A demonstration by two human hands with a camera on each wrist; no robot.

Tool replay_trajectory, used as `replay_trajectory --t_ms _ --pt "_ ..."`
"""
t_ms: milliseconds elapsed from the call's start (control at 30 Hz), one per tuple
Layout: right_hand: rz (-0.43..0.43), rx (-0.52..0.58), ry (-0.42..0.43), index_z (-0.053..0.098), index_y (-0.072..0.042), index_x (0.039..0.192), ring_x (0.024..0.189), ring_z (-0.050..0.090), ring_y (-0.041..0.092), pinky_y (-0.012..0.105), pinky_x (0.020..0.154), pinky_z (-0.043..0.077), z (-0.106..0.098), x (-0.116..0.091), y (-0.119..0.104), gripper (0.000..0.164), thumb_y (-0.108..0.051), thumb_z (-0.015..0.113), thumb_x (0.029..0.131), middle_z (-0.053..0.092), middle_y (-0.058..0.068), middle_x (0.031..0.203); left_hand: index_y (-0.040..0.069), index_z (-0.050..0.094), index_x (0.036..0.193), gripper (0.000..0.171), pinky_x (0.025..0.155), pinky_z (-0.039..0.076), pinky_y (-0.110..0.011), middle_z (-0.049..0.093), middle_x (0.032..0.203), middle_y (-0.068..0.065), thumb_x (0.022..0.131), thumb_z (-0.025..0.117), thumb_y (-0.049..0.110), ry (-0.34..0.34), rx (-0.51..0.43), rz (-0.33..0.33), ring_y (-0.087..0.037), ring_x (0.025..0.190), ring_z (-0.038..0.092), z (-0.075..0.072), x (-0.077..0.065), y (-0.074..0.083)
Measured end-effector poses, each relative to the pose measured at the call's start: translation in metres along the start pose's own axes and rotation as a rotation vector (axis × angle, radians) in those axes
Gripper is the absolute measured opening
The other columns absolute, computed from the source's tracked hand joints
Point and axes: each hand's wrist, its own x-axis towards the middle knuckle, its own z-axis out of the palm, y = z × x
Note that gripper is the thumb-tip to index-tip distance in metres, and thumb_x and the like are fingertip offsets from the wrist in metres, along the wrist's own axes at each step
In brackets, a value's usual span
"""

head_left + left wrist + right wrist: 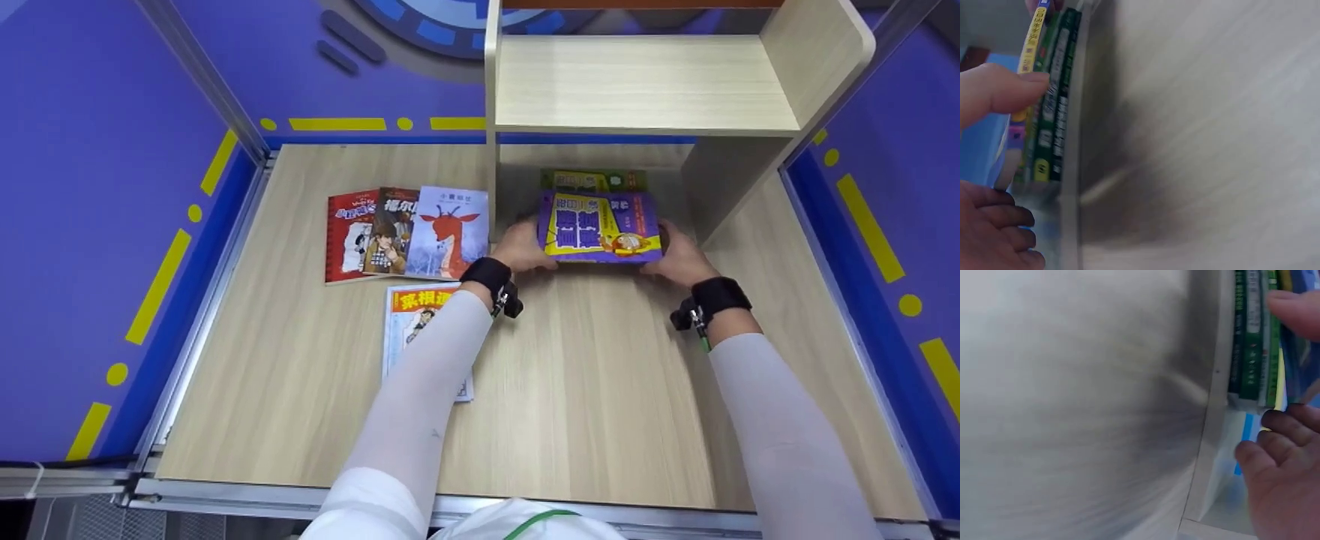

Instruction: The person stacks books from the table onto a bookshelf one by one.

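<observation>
A purple-and-yellow book [600, 229] lies flat in the lower part of the wooden shelf unit, over a stack of green books [1053, 121]. One green cover [634, 180] shows behind it. My left hand [523, 246] grips the purple book's left end, its thumb at the spine and its fingers by the short side. At the opposite end my right hand [681, 256] holds the same book, thumb toward the front edge. In the right wrist view the green books' spines [1252, 337] lie below the purple one. The palm-side fingertips are partly hidden.
The shelf unit's left upright [492, 172] stands close to my left hand, and its upper board [645, 86] overhangs the books. Left of it, a red book [349, 232], a brown book [386, 255] and a deer-cover book [450, 232] overlap. A comic-style book [409, 322] lies nearer.
</observation>
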Motion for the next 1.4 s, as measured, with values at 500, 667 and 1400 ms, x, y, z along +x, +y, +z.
replay_trajectory --t_ms 500,667,1400 --pt "-0.018 0.05 -0.061 0.017 -0.008 0.17 0.157 0.03 0.044 0.062 0.131 0.023 0.0 0.012 0.023 0.11 -0.025 0.088 0.089 0.029 0.026 0.172 0.012 0.027 0.169 0.102 0.129 0.032 -0.033 0.039 0.171 -0.012 0.088 0.087 0.03 -0.034 -0.109 0.037 -0.023 0.155 0.04 0.015 0.006 -0.026" --pt "-0.017 0.073 -0.079 0.015 -0.009 0.171 0.155 0.032 0.045 0.063 0.129 0.026 -0.003 0.01 0.024 0.105 -0.036 0.083 0.095 0.029 0.027 0.171 0.015 0.013 0.172 0.105 0.135 0.017 -0.035 0.012 0.18 -0.013 0.095 0.076 0.047 -0.107 -0.024 0.03 -0.026 0.168 0.012 0.011 0.006 -0.029" --pt "-0.028 -0.099 -0.065 0.005 -0.015 0.173 0.161 0.025 0.046 0.062 0.131 0.022 -0.002 0.013 0.02 0.093 -0.058 0.055 0.107 0.021 0.026 0.175 -0.001 0.004 0.169 0.076 0.137 0.008 -0.042 0.009 0.178 -0.023 0.116 0.04 0.038 -0.086 0.19 0.145 -0.036 0.167 0.009 0.008 0.009 -0.028"
